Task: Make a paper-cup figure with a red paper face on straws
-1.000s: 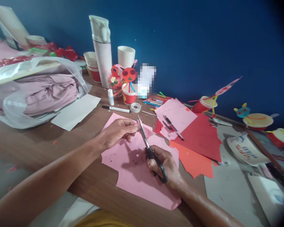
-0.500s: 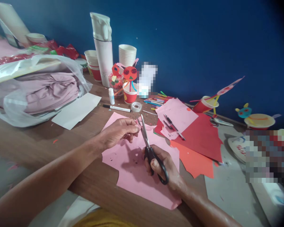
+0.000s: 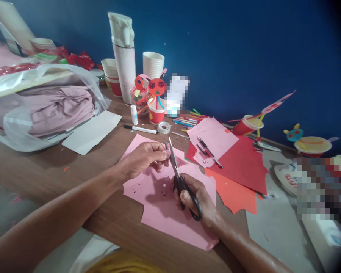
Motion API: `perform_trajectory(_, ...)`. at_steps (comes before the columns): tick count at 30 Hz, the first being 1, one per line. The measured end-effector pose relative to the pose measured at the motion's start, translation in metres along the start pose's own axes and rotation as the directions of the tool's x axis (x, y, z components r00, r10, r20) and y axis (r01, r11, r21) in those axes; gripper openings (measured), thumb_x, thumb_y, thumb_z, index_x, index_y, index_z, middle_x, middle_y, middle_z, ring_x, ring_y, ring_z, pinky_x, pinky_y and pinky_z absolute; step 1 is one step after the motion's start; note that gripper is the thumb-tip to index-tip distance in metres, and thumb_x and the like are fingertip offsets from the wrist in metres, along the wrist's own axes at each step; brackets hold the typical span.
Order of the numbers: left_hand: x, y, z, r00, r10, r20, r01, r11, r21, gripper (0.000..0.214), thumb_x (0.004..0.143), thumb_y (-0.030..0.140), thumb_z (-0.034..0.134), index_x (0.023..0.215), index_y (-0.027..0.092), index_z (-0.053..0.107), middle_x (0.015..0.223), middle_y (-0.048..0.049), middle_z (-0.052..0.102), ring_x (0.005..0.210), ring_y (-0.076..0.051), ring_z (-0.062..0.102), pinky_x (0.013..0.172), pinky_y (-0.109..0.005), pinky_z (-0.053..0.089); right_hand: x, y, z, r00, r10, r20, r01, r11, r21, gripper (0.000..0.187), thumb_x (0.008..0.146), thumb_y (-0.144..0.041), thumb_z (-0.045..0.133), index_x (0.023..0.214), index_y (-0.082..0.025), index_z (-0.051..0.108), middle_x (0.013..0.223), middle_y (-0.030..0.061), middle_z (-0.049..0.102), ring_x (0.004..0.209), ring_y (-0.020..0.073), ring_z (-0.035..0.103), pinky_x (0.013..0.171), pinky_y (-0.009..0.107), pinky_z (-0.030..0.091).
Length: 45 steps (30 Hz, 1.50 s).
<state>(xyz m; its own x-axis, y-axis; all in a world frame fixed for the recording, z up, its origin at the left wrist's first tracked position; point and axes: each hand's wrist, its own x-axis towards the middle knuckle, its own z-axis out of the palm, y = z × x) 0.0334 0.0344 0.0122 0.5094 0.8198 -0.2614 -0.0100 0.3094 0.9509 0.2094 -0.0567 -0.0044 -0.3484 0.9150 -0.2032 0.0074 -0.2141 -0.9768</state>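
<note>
My right hand (image 3: 197, 203) grips black-handled scissors (image 3: 179, 176), blades pointing up and away, slightly parted. My left hand (image 3: 143, 158) pinches a small pink paper piece (image 3: 178, 160) right at the blades. Both hands work over a large pink paper sheet (image 3: 165, 206) lying on the brown wooden table (image 3: 74, 167), near its front edge.
Red, orange and pink sheets (image 3: 238, 167) with pens lie to the right. A tape roll (image 3: 163, 127), marker (image 3: 139, 129), glue bottle, paper cups (image 3: 153, 65), a white flask (image 3: 123, 57) and craft figures stand behind. A plastic bag of cloth (image 3: 45, 106) fills the left.
The scissor blades have parted a little and shifted slightly along the pink piece. My left hand has kept its pinch, barely moving.
</note>
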Motion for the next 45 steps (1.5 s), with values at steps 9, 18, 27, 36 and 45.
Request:
perform_trajectory(9, -0.0002, -0.0001, 0.0006, 1.0, 0.007, 0.004, -0.008, 1.0, 0.016, 0.013, 0.072, 0.023, 0.059, 0.066, 0.012, 0.057, 0.062, -0.0017, 0.062, 0.05, -0.009, 0.054, 0.054, -0.024, 0.044, 0.0007, -0.0003, -0.0012, 1.0, 0.004, -0.01, -0.005, 0.999, -0.045, 0.051, 0.072, -0.063, 0.057, 0.091, -0.015, 0.051, 0.059, -0.0038, 0.048, 0.049, 0.0088, 0.044, 0.047, 0.022, 0.04)
perform_trajectory(18, 0.0004, -0.0007, 0.0011, 1.0, 0.006, 0.009, -0.006, 1.0, 0.023, 0.012, 0.072, 0.023, 0.059, 0.066, 0.012, 0.057, 0.062, -0.0014, 0.062, 0.05, -0.009, 0.053, 0.054, -0.024, 0.044, 0.0014, 0.002, -0.0012, 1.0, 0.008, 0.0, -0.008, 1.0, -0.005, 0.048, 0.072, -0.059, 0.06, 0.09, -0.016, 0.05, 0.059, -0.0042, 0.048, 0.047, 0.0077, 0.043, 0.043, 0.02, 0.038)
perform_trajectory(27, 0.0005, -0.0014, -0.0005, 1.0, 0.021, 0.008, -0.021, 0.999, 0.032, 0.011, 0.071, 0.023, 0.059, 0.066, 0.013, 0.058, 0.059, 0.0002, 0.06, 0.052, -0.009, 0.053, 0.053, -0.024, 0.044, 0.0015, -0.0005, -0.0015, 0.999, 0.028, -0.015, -0.028, 1.0, 0.005, 0.05, 0.07, -0.06, 0.062, 0.089, -0.015, 0.05, 0.055, -0.0043, 0.048, 0.044, 0.0075, 0.043, 0.04, 0.02, 0.036)
perform_trajectory(36, 0.0001, -0.0004, -0.0011, 1.0, 0.009, 0.012, -0.01, 0.999, 0.043, 0.011, 0.072, 0.021, 0.058, 0.066, 0.013, 0.058, 0.059, 0.0007, 0.06, 0.052, -0.009, 0.052, 0.054, -0.023, 0.043, 0.0012, -0.0032, 0.0002, 0.998, 0.053, -0.042, -0.053, 0.999, 0.002, 0.052, 0.068, -0.061, 0.063, 0.088, -0.014, 0.051, 0.055, -0.0044, 0.048, 0.042, 0.0068, 0.042, 0.038, 0.019, 0.035)
perform_trajectory(45, -0.0001, 0.0014, -0.0016, 0.999, -0.025, 0.021, 0.024, 0.998, 0.05, 0.011, 0.073, 0.021, 0.058, 0.065, 0.013, 0.059, 0.057, 0.0005, 0.059, 0.051, -0.009, 0.052, 0.053, -0.023, 0.041, 0.0008, -0.0023, -0.0013, 0.998, 0.054, -0.026, -0.053, 0.998, 0.028, 0.049, 0.068, -0.057, 0.065, 0.089, -0.014, 0.053, 0.056, -0.0045, 0.049, 0.043, 0.0068, 0.043, 0.04, 0.02, 0.037)
